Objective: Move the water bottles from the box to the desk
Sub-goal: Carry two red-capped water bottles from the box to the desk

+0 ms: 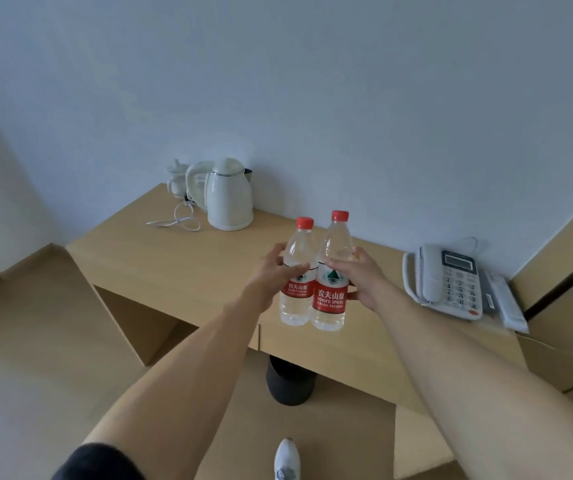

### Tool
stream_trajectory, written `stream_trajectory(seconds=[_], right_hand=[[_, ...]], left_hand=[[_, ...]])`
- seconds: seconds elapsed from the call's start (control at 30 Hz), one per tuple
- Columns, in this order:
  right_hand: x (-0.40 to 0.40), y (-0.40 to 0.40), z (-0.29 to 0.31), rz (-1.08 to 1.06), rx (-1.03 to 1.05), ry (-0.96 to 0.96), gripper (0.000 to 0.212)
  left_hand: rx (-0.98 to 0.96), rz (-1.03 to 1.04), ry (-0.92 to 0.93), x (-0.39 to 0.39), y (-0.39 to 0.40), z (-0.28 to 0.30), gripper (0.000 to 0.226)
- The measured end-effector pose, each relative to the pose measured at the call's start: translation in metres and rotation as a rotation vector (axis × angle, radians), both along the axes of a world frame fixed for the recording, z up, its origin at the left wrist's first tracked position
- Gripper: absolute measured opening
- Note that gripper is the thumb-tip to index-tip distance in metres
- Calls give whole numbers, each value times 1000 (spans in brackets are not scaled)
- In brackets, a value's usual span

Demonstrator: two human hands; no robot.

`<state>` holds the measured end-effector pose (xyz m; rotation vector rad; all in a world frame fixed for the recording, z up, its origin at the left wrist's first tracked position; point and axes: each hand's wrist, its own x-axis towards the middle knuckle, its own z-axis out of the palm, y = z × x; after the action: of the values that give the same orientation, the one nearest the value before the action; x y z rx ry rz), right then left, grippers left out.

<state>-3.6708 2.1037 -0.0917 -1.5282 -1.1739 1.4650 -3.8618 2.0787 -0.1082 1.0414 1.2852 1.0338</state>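
We hold two water bottles upright side by side above the desk's [174,268] near edge, left hand [271,271] gripping the left bottle [297,271], right hand [361,275] the right bottle [333,271]; placing step, next lower both onto bare wood.

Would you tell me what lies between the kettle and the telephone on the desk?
In the head view, the two held water bottles appear between kettle and telephone.

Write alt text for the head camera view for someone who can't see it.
Two hands, left and right, hold two red-capped water bottles, left bottle and right bottle, upright side by side above a wooden desk. A white kettle stands at the desk's back left, a white telephone at its right.
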Motion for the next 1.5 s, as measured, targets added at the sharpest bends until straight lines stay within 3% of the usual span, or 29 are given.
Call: stream_trajectory(seconds=[0.3, 0.6, 0.77, 1.2, 1.4, 1.5], right_hand=[[-11, 92, -18, 0, 77, -64, 69], [-17, 200, -42, 36, 137, -206, 64], [-31, 238, -50, -28, 253, -377, 59], [-71, 305, -58, -158, 363, -532, 53], [-79, 306, -59, -235, 396, -534, 61], [-82, 303, -60, -289, 379, -529, 55]], left_hand=[[12, -43, 82, -20, 96, -11, 56], [-2, -53, 262, -33, 211, -25, 64], [29, -10, 375, -46, 258, -31, 68], [170, -73, 625, -70, 350, -32, 68], [215, -121, 653, -75, 362, -33, 68], [228, -94, 649, -76, 360, -36, 66]])
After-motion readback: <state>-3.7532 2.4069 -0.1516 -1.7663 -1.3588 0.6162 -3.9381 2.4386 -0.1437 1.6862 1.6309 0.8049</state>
